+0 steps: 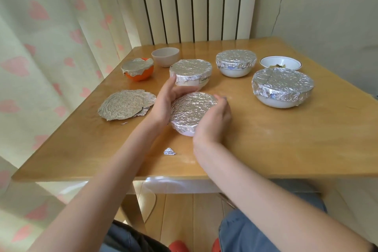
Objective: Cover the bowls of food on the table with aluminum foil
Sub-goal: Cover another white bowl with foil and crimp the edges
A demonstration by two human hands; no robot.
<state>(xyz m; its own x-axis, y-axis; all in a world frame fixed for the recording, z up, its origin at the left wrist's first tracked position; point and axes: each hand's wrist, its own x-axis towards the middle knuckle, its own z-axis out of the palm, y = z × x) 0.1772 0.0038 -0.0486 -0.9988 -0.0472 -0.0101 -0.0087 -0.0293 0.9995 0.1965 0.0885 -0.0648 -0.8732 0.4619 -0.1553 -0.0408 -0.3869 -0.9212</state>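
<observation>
A white bowl [189,132] wrapped in aluminum foil [192,109] sits at the middle of the wooden table [286,139]. My left hand [163,100] cups its left side and my right hand [212,122] curls around its right side, both pressing the foil down over the rim. Behind it stand three more foil-covered white bowls [191,72] [236,63] [283,87] and a foil-covered orange bowl [138,68]. A small white bowl [280,63] with food at the back right is uncovered.
A flat stack of round foil sheets [126,103] lies left of my hands. An empty beige bowl [165,56] stands at the back. A small foil scrap [169,151] lies near the front edge. A curtain hangs to the left and a radiator stands behind.
</observation>
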